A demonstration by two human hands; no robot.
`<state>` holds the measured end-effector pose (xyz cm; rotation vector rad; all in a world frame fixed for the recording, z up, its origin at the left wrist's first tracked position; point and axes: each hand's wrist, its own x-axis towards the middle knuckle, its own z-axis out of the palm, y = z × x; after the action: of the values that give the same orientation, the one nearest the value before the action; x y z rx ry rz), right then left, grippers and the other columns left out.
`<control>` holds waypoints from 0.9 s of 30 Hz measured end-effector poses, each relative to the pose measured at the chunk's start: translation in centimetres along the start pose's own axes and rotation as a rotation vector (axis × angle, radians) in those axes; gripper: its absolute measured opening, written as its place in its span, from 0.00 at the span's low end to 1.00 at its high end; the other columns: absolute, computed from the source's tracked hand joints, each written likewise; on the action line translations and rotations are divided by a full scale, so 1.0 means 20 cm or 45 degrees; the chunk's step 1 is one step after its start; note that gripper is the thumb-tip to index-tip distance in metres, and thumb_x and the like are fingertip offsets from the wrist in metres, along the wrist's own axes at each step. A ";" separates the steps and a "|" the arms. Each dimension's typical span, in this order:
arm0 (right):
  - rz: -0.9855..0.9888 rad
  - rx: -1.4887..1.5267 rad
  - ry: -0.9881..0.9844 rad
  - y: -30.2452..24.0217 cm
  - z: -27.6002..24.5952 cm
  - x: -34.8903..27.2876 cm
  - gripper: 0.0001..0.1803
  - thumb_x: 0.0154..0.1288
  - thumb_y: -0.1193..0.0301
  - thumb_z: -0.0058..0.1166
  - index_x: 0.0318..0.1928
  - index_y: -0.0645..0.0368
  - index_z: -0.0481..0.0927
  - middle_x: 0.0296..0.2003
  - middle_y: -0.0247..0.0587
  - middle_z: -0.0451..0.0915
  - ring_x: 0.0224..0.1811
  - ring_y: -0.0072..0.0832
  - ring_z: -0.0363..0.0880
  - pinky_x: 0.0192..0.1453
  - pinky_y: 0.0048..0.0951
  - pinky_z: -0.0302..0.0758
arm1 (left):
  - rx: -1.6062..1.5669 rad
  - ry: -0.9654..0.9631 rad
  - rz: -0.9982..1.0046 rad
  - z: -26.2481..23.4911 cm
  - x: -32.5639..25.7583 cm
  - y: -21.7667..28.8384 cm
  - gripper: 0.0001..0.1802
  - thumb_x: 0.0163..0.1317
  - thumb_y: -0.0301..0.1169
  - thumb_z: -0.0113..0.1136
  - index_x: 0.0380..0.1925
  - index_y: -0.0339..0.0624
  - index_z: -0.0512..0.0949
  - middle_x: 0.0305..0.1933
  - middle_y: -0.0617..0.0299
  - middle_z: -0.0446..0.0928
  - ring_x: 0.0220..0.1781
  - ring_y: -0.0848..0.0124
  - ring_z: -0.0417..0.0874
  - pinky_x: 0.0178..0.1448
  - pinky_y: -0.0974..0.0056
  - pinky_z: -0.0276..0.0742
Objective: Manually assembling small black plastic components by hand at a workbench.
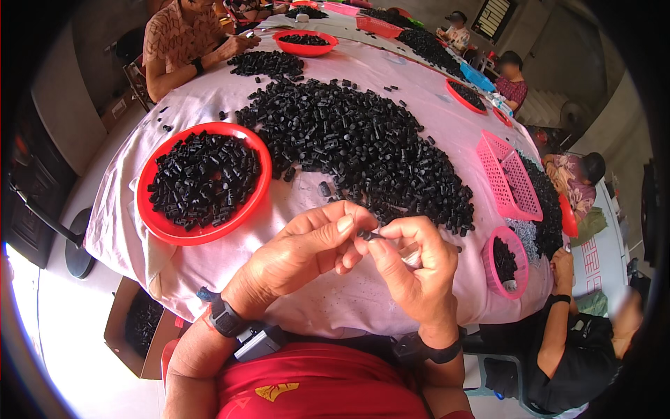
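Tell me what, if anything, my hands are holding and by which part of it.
A small dark piece is held between the left hand and the right hand; which part of it each grips is too small to tell.

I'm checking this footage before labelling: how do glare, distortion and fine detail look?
Head view: floor at lower left washed out to white; tablecloth edge visibly bowed, picture corners black; small dark piece between left hand and right hand too small to read clearly.

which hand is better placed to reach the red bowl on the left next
Likely the left hand: the red bowl stands to its left, while the right hand is farther away.
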<state>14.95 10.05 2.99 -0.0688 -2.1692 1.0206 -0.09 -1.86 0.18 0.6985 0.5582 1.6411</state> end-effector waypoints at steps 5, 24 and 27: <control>0.015 -0.103 0.042 -0.01 0.00 0.00 0.11 0.63 0.75 0.65 0.42 0.64 0.77 0.34 0.43 0.84 0.31 0.21 0.86 0.28 0.20 0.79 | 0.130 -0.059 0.054 -0.01 0.00 0.00 0.18 0.70 0.37 0.58 0.53 0.37 0.75 0.41 0.64 0.79 0.36 0.77 0.74 0.42 0.71 0.70; -0.038 -0.332 -0.038 -0.01 0.00 0.01 0.22 0.57 0.56 0.71 0.31 0.60 0.77 0.21 0.35 0.80 0.17 0.17 0.77 0.20 0.21 0.69 | 0.231 -0.018 0.060 -0.02 0.00 -0.01 0.16 0.71 0.39 0.57 0.50 0.41 0.77 0.42 0.68 0.77 0.36 0.82 0.73 0.40 0.73 0.67; -0.056 -0.376 -0.023 0.00 0.01 0.01 0.23 0.55 0.53 0.72 0.31 0.60 0.77 0.19 0.34 0.79 0.16 0.17 0.75 0.20 0.21 0.69 | 0.244 -0.029 0.042 -0.02 0.00 -0.01 0.16 0.71 0.39 0.57 0.51 0.41 0.77 0.43 0.68 0.77 0.36 0.82 0.72 0.40 0.74 0.67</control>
<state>14.67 10.08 2.99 -0.1489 -2.3122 0.6725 -0.30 -1.75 -0.15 0.8699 0.6973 1.6216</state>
